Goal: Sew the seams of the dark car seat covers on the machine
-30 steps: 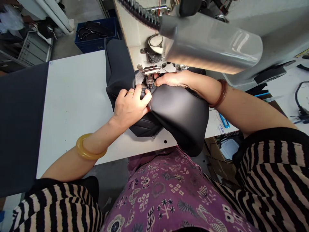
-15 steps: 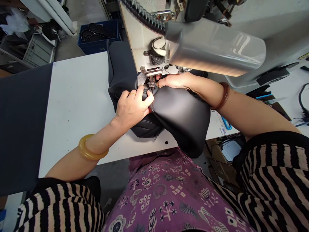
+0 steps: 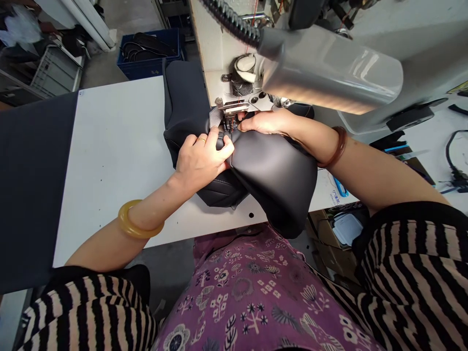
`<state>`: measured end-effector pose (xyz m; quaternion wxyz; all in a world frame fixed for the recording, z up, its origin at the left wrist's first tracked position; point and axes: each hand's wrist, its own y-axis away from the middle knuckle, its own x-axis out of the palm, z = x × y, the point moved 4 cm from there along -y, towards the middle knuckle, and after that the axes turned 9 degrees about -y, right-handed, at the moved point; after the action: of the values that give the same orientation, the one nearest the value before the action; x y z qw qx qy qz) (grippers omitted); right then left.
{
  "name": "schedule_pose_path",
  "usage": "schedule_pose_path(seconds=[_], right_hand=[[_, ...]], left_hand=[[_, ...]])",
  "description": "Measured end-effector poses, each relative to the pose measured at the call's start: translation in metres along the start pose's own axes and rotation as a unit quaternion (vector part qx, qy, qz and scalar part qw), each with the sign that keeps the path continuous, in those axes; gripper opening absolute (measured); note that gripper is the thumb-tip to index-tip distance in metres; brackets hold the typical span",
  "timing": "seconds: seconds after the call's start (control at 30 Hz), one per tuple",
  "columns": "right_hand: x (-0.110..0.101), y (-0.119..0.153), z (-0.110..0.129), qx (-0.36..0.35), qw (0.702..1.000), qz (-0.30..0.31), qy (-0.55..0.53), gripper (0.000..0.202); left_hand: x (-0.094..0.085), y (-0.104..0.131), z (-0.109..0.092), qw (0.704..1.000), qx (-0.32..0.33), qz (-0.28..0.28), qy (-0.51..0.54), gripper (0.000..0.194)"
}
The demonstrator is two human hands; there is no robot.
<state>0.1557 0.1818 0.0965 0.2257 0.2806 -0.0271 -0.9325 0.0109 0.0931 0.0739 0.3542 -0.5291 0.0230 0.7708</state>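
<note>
A black leather-like cover [image 3: 274,170] with stitched seams lies bunched under the presser foot [image 3: 230,122] of a sewing machine. My left hand [image 3: 204,157] grips the cover just in front and left of the foot, thumb and fingers pinching a fold. My right hand [image 3: 263,122] is closed on the cover at the right of the foot, its fingertips close to the needle and partly hidden by the material. A strip of grey mesh [image 3: 215,117] shows between the left fingertips and the foot. The cover's right part hangs over the table's front edge.
A lamp with a grey housing [image 3: 332,68] hangs low over the right forearm. The white table [image 3: 109,161] extends left, where dark sheet material [image 3: 32,190] lies. A blue crate [image 3: 149,53] holding dark pieces stands on the floor behind.
Both hands keep their hold in nearly the same place. The machine's arm and lamp appear slightly shifted to the right in view, and parts around the presser foot have shifted slightly.
</note>
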Motion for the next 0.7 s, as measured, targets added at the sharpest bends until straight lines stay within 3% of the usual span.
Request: schedule_pose_path(seconds=[0.7], right_hand=[[0.0012, 0.0010, -0.0002, -0.002, 1.000, 0.020, 0.020, 0.023]], left_hand=[[0.0047, 0.0015, 0.0067, 0.999, -0.010, 0.005, 0.041, 0.045]])
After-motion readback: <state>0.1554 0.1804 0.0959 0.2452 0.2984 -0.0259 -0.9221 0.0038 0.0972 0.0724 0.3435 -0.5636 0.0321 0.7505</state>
